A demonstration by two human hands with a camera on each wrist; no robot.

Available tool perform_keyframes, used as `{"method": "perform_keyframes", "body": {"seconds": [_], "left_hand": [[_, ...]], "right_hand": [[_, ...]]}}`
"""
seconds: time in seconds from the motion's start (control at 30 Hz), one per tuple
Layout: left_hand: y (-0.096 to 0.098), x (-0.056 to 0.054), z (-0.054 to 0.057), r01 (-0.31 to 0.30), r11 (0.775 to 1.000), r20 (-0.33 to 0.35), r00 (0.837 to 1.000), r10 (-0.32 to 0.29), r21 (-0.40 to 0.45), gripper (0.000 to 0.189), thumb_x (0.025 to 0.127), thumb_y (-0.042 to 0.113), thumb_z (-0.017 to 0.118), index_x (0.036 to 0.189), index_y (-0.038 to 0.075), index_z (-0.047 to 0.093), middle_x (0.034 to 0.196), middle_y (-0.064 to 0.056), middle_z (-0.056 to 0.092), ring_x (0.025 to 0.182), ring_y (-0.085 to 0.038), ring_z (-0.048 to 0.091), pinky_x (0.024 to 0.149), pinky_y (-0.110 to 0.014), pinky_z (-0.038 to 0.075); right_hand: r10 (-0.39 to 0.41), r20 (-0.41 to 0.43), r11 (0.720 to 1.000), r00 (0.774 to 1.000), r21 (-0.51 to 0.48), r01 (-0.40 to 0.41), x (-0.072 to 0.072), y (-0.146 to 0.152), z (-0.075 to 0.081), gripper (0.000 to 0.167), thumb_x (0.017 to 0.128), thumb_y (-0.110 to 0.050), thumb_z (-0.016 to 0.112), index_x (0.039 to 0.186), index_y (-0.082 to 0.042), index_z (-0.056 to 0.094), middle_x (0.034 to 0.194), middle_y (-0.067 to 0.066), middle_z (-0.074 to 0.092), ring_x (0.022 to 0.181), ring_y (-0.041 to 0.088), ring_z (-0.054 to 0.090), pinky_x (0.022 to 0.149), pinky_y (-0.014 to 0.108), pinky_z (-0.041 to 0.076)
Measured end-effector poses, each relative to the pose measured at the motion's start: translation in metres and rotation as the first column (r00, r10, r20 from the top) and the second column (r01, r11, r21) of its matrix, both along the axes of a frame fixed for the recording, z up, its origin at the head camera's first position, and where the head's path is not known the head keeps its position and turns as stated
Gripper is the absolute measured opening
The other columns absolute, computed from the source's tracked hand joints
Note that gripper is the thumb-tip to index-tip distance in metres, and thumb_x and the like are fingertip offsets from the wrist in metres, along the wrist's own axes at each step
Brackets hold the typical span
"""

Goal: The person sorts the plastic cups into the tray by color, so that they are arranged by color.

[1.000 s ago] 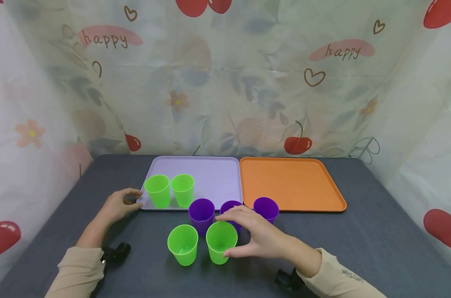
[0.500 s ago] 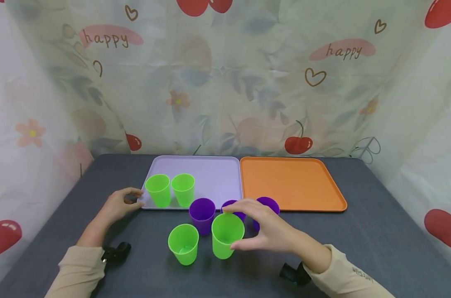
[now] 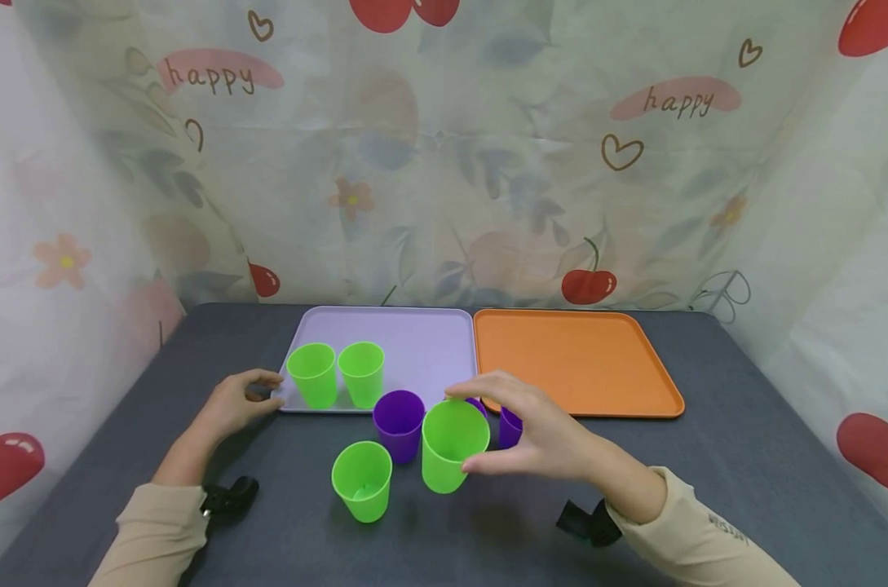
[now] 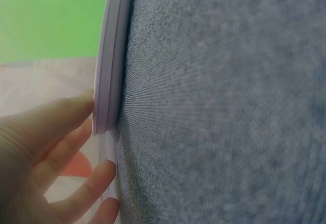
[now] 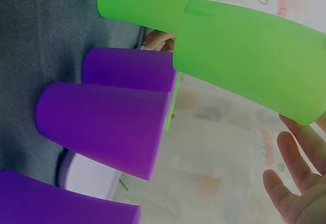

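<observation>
Right hand (image 3: 542, 436): grasping one bright green tapered plastic cup (image 3: 451, 452), thumb and fingers about its upper wall. The cup is mouth-up, lifted above the dark grey cloth-covered table (image 3: 634, 489), close to three deep purple tapered plastic cups (image 3: 398, 425).

Left hand (image 3: 232, 408): relaxed, fingertips touching the left edge of a pale lavender rectangular tray (image 3: 429, 342); no grip round the rim shows.

On the tray: two upright bright green cups (image 3: 314, 379), side by side. On the table: one further bright green cup (image 3: 362, 485), upright, nearer the person. Beside the lavender tray: an orange rectangular tray (image 3: 583, 363).

Handling, as judged: carry the lifted cup high enough for its base to clear the purple rims; avoid squeezing, since the thin-looking wall may flex; hold the mouth level; lower it straight down and let go only once the base sits flat. The left hand can usefully steady the tray against sliding.

Writing: "happy" in brown script (image 3: 210, 79), twice, on pink patches of a pale printed curtain (image 3: 444, 163). Lettering (image 3: 728, 528) on the beige right sleeve (image 3: 693, 518): illegible. Cups and trays: no brand or label visible.
</observation>
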State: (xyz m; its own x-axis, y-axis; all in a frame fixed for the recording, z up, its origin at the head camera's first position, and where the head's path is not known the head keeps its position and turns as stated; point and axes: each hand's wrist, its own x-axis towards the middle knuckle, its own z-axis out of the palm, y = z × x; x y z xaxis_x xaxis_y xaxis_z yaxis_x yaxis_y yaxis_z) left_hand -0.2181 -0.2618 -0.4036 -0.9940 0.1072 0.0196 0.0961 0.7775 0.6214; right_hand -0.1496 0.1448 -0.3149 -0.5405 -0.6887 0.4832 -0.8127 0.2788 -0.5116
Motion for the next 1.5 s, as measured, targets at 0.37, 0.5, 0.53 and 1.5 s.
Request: {"method": "perform_keyframes", "body": {"seconds": [0.37, 0.5, 0.53, 1.5], "left_hand": [[-0.001, -0.002, -0.002, -0.005, 1.0, -0.011, 1.0, 0.005, -0.011, 0.039, 0.085, 0.018, 0.067, 0.117, -0.002, 0.059, 0.114, -0.027, 0.06, 0.093, -0.04, 0.062, 0.072, -0.043, 0.052], [-0.001, -0.002, -0.003, -0.002, 1.0, -0.013, 1.0, 0.002, -0.01, 0.039, 0.085, 0.018, 0.067, 0.117, -0.002, 0.059, 0.114, -0.026, 0.061, 0.093, -0.04, 0.062, 0.072, -0.043, 0.052], [-0.001, -0.002, -0.003, -0.001, 1.0, -0.011, 1.0, 0.001, -0.009, 0.039, 0.085, 0.019, 0.068, 0.117, -0.002, 0.059, 0.114, -0.027, 0.06, 0.093, -0.04, 0.062, 0.071, -0.043, 0.052], [0.002, 0.002, 0.002, -0.002, 1.0, -0.003, 1.0, 0.002, 0.007, 0.039, 0.085, 0.018, 0.067, 0.117, -0.003, 0.058, 0.115, -0.027, 0.06, 0.094, -0.041, 0.061, 0.072, -0.044, 0.052]], "right_hand": [[0.025, -0.076, 0.999, 0.997, -0.027, -0.027, -0.012, -0.001, 0.018, 0.062, 0.071, -0.021, 0.081, 0.125, -0.007, 0.054, 0.119, 0.005, 0.062, 0.112, 0.015, 0.055, 0.095, 0.031, 0.044], [0.002, -0.08, 1.0, 0.997, -0.029, -0.005, -0.016, -0.001, 0.024, 0.062, 0.069, -0.019, 0.082, 0.124, -0.007, 0.055, 0.118, 0.005, 0.063, 0.112, 0.015, 0.055, 0.096, 0.03, 0.044], [-0.004, -0.083, 1.0, 0.997, -0.031, 0.001, -0.017, -0.001, 0.025, 0.063, 0.069, -0.018, 0.082, 0.124, -0.006, 0.056, 0.118, 0.005, 0.063, 0.111, 0.016, 0.056, 0.095, 0.03, 0.044], [-0.1, 0.08, 0.994, 0.992, 0.054, 0.096, -0.079, -0.007, 0.035, 0.058, 0.076, -0.017, 0.077, 0.128, -0.009, 0.054, 0.122, 0.006, 0.061, 0.108, 0.018, 0.058, 0.092, 0.035, 0.049]]}}
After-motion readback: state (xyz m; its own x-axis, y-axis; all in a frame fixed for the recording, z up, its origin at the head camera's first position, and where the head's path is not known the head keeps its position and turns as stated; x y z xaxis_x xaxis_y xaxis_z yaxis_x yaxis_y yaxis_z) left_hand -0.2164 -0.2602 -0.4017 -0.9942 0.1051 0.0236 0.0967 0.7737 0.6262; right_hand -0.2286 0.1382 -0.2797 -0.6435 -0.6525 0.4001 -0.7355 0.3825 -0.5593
